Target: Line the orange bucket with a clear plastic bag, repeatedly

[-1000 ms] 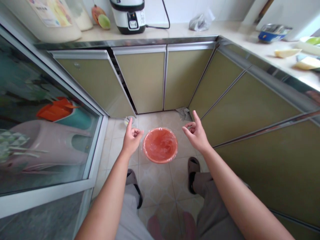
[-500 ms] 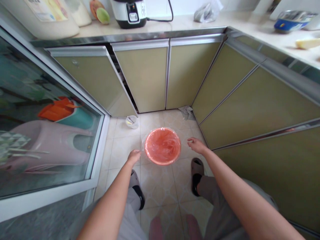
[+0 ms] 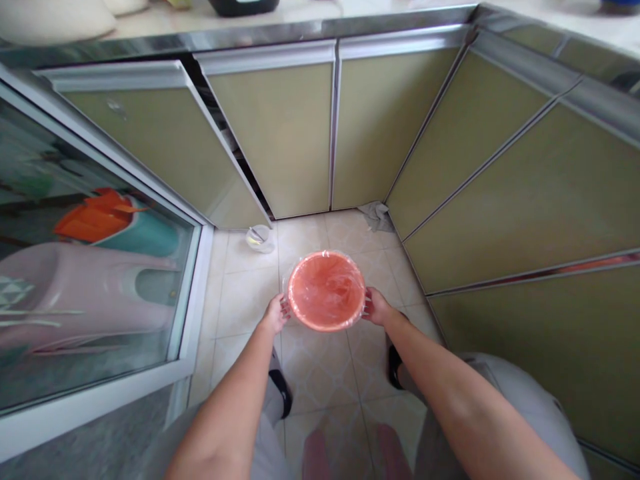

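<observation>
Between my feet is a round orange plastic tub [image 3: 326, 293], with thin clear plastic film over its rim; whether the film lines it or only covers it I cannot tell. My left hand [image 3: 277, 313] grips the tub's left side, its fingers curled against the wall and the film edge. On the opposite side my right hand [image 3: 376, 307] holds it just below the rim, fingers partly hidden behind it. The tub looks upright, and its base is out of sight.
A small clear container [image 3: 260, 239] sits on the tiles by the ajar cabinet door [image 3: 150, 147]. A grey cloth [image 3: 376, 217] lies in the cabinet corner. At left, a glass door [image 3: 100, 280] shows a pink stool [image 3: 90, 287] behind it. A countertop edge [image 3: 280, 33] runs above.
Both hands have moved inward from beside the tub and taken hold of its sides. The view has tilted down, so less of the countertop shows.
</observation>
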### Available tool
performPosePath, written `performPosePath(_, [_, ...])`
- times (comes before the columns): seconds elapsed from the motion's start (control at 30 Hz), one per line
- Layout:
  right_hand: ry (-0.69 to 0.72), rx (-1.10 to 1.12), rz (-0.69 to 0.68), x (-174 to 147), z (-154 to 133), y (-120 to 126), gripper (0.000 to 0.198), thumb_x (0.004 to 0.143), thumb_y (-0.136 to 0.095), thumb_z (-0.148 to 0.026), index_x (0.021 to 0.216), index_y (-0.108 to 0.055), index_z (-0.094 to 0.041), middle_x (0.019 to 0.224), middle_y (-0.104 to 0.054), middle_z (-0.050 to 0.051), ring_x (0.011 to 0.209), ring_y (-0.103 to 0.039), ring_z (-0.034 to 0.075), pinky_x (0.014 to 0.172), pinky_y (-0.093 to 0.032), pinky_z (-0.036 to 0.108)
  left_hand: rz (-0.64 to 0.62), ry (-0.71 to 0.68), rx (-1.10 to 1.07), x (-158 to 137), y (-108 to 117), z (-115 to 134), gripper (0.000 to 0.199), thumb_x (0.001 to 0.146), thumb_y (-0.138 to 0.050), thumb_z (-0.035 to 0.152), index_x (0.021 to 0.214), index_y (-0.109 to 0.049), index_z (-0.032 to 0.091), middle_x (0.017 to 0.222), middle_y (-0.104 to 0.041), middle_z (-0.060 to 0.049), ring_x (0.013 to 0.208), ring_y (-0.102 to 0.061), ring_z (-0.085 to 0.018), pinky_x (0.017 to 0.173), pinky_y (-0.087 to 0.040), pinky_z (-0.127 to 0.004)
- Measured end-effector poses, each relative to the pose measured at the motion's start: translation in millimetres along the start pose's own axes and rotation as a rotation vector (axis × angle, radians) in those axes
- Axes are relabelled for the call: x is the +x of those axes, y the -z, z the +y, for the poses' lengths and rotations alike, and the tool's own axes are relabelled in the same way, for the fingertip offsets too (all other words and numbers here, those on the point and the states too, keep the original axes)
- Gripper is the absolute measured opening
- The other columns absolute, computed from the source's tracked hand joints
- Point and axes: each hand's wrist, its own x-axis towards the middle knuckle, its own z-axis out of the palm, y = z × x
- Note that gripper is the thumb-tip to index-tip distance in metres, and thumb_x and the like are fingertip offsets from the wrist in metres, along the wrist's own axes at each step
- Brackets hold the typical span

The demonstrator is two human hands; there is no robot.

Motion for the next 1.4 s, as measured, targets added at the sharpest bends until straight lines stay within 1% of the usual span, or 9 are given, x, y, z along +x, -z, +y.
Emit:
performPosePath(0.07, [-0.017, 0.058, -0.051, 2, 0, -6, 0.019, 0.095, -0.045, -0.041, 0.094, -0.054, -0.024, 0.073, -0.06, 0.001, 0.062, -0.057, 0.017, 0.063, -0.048, 0.028, -0.009, -0.016, -0.023, 1, -1, 1, 0.016, 0.088, -0.057, 0.037, 0.086, -0.06, 0.021, 0.071, -0.062, 0.001, 0.059, -0.058, -0.014, 0.06, -0.045, -0.025])
performPosePath(0.4, [0.021, 0.059, 0.027, -9, -3, -10, 0.011, 0.09, -0.047, -0.024, 0.081, -0.052, -0.021, 0.06, -0.055, -0.002, 0.054, -0.055, 0.014, 0.054, -0.046, 0.023, 0.013, -0.175, -0.017, -6, -10, 8, 0.028, 0.07, -0.071, 0.042, 0.083, -0.062, 0.019, 0.07, -0.064, 0.001, 0.058, -0.059, -0.013, 0.058, -0.044, -0.024])
performPosePath(0.5, [0.086, 0.055, 0.119, -16, -7, -10, 0.015, 0.09, -0.046, -0.02, 0.076, -0.047, -0.022, 0.055, -0.049, -0.004, 0.047, -0.047, 0.011, 0.047, -0.04, 0.019, 0.076, -0.27, 0.011, -13, -7, 12, 0.032, 0.066, -0.071, 0.044, 0.085, -0.064, 0.019, 0.073, -0.066, -0.001, 0.062, -0.061, -0.014, 0.059, -0.042, -0.024])
performPosePath(0.6, [0.175, 0.04, 0.259, -31, -14, -10, 0.02, 0.09, -0.05, -0.021, 0.073, -0.04, -0.024, 0.049, -0.038, -0.008, 0.039, -0.034, 0.009, 0.04, -0.029, 0.018, 0.143, -0.403, 0.039, -26, -4, 19, 0.027, 0.066, -0.069, 0.042, 0.08, -0.062, 0.02, 0.068, -0.062, 0.002, 0.063, -0.057, -0.014, 0.058, -0.039, -0.023])
performPosePath(0.7, [0.294, 0.012, 0.325, -52, -27, -13, 0.018, 0.088, -0.053, -0.022, 0.073, -0.042, -0.024, 0.048, -0.039, -0.008, 0.037, -0.03, 0.009, 0.037, -0.025, 0.019, 0.162, -0.522, 0.066, -43, -6, 29, 0.023, 0.067, -0.067, 0.042, 0.072, -0.058, 0.021, 0.062, -0.056, 0.003, 0.061, -0.052, -0.014, 0.058, -0.038, -0.024])
performPosePath(0.87, [0.481, -0.056, 0.202, -96, -55, -35, 0.014, 0.085, -0.052, -0.019, 0.072, -0.048, -0.022, 0.048, -0.043, -0.007, 0.038, -0.033, 0.009, 0.037, -0.024, 0.021, 0.083, -0.628, 0.087, -71, -19, 48, 0.026, 0.068, -0.068, 0.045, 0.071, -0.059, 0.021, 0.061, -0.057, 0.004, 0.062, -0.053, -0.014, 0.062, -0.043, -0.025])
performPosePath(1.03, [0.59, -0.12, 0.013, -134, -75, -57, 0.012, 0.084, -0.058, -0.023, 0.075, -0.051, -0.021, 0.049, -0.046, -0.007, 0.04, -0.039, 0.008, 0.04, -0.028, 0.019, -0.058, -0.601, 0.131, -97, -32, 63, 0.034, 0.064, -0.077, 0.047, 0.076, -0.064, 0.018, 0.059, -0.056, 0.005, 0.054, -0.051, -0.011, 0.057, -0.043, -0.024])
performPosePath(1.17, [0.601, -0.14, -0.091, -152, -80, -64, 0.01, 0.083, -0.058, -0.021, 0.076, -0.051, -0.021, 0.049, -0.046, -0.008, 0.041, -0.041, 0.008, 0.041, -0.03, 0.019, -0.129, -0.573, 0.148, -114, -34, 70, 0.037, 0.064, -0.08, 0.047, 0.078, -0.064, 0.017, 0.06, -0.056, 0.005, 0.05, -0.05, -0.009, 0.054, -0.041, -0.022])
performPosePath(1.4, [0.583, -0.141, -0.087, -162, -86, -66, 0.012, 0.083, -0.059, -0.02, 0.077, -0.049, -0.022, 0.05, -0.047, -0.008, 0.041, -0.04, 0.008, 0.045, -0.04, 0.02, -0.14, -0.568, 0.145, -124, -31, 76, 0.037, 0.069, -0.078, 0.049, 0.08, -0.059, 0.019, 0.062, -0.054, 0.006, 0.047, -0.044, -0.007, 0.048, -0.032, -0.02])
